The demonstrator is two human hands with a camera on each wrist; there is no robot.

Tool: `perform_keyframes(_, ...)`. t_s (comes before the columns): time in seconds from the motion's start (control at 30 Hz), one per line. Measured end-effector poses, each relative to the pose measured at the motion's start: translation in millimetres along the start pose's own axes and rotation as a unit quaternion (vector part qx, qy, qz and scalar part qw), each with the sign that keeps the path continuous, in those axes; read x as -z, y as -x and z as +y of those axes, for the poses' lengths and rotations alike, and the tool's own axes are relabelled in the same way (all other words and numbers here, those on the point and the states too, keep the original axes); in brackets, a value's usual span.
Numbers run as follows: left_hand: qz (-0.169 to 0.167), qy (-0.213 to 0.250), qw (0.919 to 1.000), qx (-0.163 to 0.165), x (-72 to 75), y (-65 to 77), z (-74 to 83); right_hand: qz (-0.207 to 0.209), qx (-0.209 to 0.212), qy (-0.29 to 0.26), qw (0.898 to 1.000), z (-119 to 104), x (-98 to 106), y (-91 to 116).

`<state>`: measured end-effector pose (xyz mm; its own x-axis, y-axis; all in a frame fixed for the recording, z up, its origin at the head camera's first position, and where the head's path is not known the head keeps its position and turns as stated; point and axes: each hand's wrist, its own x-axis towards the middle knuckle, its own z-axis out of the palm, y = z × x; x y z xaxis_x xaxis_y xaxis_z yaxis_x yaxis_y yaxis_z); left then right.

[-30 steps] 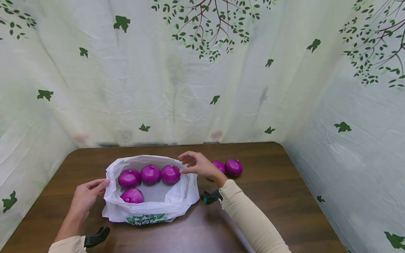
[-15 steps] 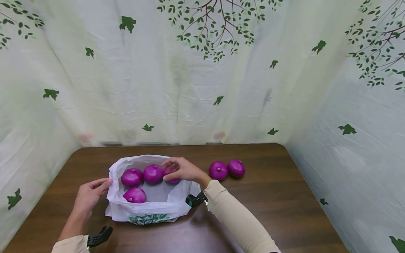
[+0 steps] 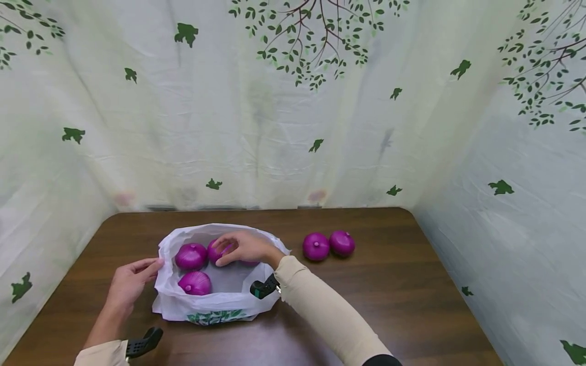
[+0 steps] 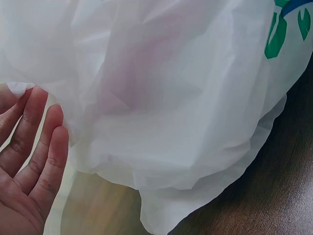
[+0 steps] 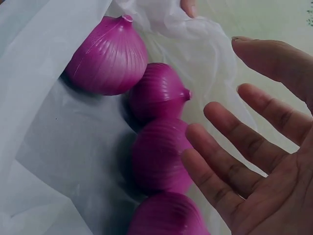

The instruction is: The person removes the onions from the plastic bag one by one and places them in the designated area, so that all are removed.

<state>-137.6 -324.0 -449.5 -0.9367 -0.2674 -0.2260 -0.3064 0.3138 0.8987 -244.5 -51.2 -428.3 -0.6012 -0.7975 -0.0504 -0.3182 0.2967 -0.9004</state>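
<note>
A white plastic bag (image 3: 171,305) with a green leaf print stands with its mouth spread wide. Inside are several purple onions: a front one (image 3: 195,283) and a back row that starts with a left onion (image 3: 191,256) and runs right, partly hidden by my right hand (image 3: 247,246). That hand hovers over the row with loosely spread fingers; the right wrist view shows its fingers (image 5: 227,169) beside the onions, holding nothing. My left hand (image 3: 128,284) pinches the bag's left rim between thumb and fingertips, as the left wrist view shows at the plastic (image 4: 161,122).
Right of the bag, two more purple onions, a nearer one (image 3: 316,246) and a farther one (image 3: 342,243), sit side by side on the brown wooden table (image 3: 389,284). A pale leaf-patterned curtain (image 3: 274,152) surrounds the table's back and sides.
My right hand has moved left from the bag's right rim to above the back row of onions. The left hand stays on the left rim. The view has shifted slightly.
</note>
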Motion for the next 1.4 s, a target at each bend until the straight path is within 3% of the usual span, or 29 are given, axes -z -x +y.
perform_keyframes(0.27, 0.004, -0.018, 0.9998, -0.008, 0.6, 1.3, 0.5, -0.067, -0.030, -0.024, 0.997, -3, -14, -20)
perform_keyframes(0.83, 0.014, -0.025, 0.9995, -0.010, -4.9, 1.3, -1.0, -0.132, -0.125, -0.033, 0.983, 5, -34, -37)
perform_keyframes(1.03, 0.009, -0.019, 0.9998, 0.002, -3.9, 1.0, -2.9, -0.149, -0.147, -0.041, 0.977, 4, -42, -38)
perform_keyframes(1.4, 0.011, -0.020, 0.9997, -0.005, -3.2, -1.2, -4.6, -0.151, -0.153, -0.025, 0.976, 7, -49, -49)
